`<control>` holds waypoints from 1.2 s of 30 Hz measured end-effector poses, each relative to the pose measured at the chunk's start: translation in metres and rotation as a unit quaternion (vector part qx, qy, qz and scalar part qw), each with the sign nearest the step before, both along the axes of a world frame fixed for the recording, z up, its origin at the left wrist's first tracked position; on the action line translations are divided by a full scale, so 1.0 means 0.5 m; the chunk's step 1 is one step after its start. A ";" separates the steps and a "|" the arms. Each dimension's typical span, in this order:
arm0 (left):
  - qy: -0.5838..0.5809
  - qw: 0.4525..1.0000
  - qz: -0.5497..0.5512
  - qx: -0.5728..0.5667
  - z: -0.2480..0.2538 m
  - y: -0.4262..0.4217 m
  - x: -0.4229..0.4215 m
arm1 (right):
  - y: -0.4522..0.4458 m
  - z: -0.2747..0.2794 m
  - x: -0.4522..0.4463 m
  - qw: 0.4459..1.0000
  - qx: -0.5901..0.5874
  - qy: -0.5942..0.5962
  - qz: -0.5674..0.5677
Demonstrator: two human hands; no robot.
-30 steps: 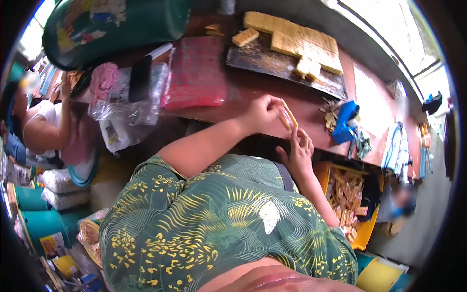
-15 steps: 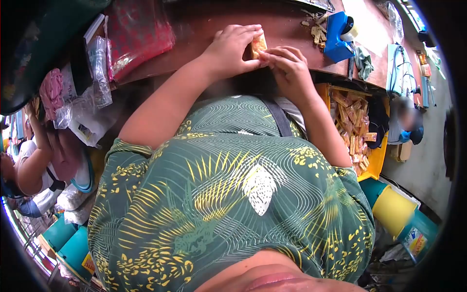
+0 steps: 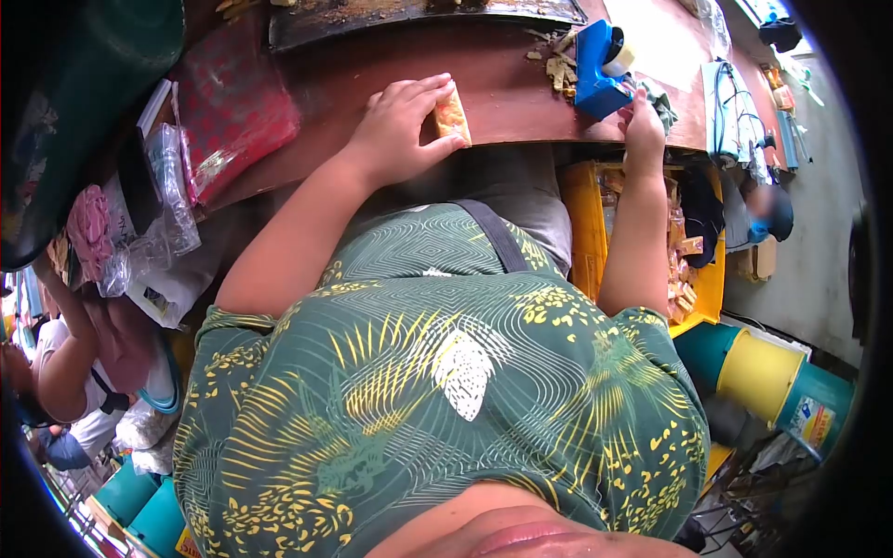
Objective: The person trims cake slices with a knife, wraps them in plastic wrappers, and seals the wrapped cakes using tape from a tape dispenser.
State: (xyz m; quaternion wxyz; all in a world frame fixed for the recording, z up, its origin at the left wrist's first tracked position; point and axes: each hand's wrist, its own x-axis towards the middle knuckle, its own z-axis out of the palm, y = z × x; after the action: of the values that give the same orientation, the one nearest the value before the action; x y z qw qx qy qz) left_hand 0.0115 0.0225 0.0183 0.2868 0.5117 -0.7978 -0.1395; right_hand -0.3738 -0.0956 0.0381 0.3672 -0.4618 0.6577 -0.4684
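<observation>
Head view: right hand has moved from packet to blue dispenser.

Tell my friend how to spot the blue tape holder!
Find the big reddish-brown table, then the right hand near its edge. The blue tape holder stands just beside that hand. It's bright blue and carries a pale roll, unlike the crumpled green cloth next to it.

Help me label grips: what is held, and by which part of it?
The left hand holds the golden bar by its short ends; whether the right hand holds anything, I cannot tell.
</observation>
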 end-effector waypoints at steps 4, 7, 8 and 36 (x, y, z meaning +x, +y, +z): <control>-0.005 1.000 0.002 -0.001 -0.005 0.001 0.003 | -0.054 0.020 0.020 1.000 0.014 -0.008 0.018; -0.003 1.000 -0.002 0.003 -0.001 0.001 0.001 | -0.046 0.035 0.035 0.993 -0.103 0.032 0.049; -0.003 1.000 -0.002 0.005 0.000 0.002 0.002 | -0.022 0.045 0.035 0.988 -0.132 0.066 0.051; 0.000 1.000 -0.010 0.010 0.002 0.011 0.015 | 0.304 0.233 0.200 0.691 0.142 0.159 0.690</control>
State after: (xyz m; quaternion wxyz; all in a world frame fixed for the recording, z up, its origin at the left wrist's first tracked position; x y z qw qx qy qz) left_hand 0.0188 0.0278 0.0192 0.2805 0.5067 -0.8012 -0.1503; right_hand -0.2737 0.0565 0.1546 0.5382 -0.7955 0.2611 0.0965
